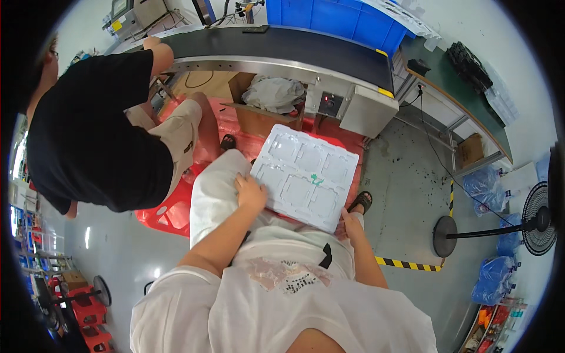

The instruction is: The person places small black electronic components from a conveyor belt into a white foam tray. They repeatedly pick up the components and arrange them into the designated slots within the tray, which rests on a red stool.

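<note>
A stack-like white moulded tray [303, 176] with several shallow recesses rests tilted across my lap, and a small green mark shows on its face. At its left edge, my left hand [251, 193] grips the side, fingers bent against the rim. Beside the near right corner, my right hand [352, 226] holds the edge; part of its fingers is hidden by the tray. Whether it is one tray or several nested together, I cannot tell.
Ahead runs a black conveyor belt [282, 50] with a blue bin [335, 23] behind it. Beneath stands an open cardboard box [259, 120] holding pale plastic bags. A seated co-worker in a black shirt [100, 132] is close on the left. A fan [537, 219] stands at right.
</note>
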Motion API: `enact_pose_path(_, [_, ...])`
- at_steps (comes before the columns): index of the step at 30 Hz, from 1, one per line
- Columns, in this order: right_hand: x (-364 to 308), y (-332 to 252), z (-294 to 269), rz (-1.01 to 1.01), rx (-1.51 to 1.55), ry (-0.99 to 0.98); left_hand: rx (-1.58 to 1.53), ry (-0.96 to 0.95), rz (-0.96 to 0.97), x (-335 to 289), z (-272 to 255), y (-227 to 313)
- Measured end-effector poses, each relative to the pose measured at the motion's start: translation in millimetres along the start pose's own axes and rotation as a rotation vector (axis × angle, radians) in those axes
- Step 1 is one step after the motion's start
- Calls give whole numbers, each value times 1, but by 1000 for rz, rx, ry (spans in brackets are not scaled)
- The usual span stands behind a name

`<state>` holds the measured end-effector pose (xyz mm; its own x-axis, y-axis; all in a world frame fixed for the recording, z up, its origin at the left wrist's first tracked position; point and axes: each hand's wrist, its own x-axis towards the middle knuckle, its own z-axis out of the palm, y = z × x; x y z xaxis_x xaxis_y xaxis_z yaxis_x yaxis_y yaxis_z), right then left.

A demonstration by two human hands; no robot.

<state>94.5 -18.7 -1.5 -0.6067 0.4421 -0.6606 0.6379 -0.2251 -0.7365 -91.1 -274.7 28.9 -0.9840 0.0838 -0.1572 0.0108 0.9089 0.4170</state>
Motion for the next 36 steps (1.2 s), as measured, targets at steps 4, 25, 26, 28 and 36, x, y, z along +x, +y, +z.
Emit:
enact_pose_path(4, [12,-19,-24,-292,-367,228,270,43,311,-1,-13,11])
enact_pose_path(25, [188,-581,118,-796,-1592,138,-81,-305,248,82,12,12])
enact_pose_path(26, [196,-583,108,-838,-1581,190,-93,-310,246,83,14,11])
enact_pose_path(28, [142,-561,132,-911,-1610,409,-120,-313,228,84,16,6])
enact_pose_path(36, [47,-449,120,-1089,-854,355,-593,-148,266,94,38,-16])
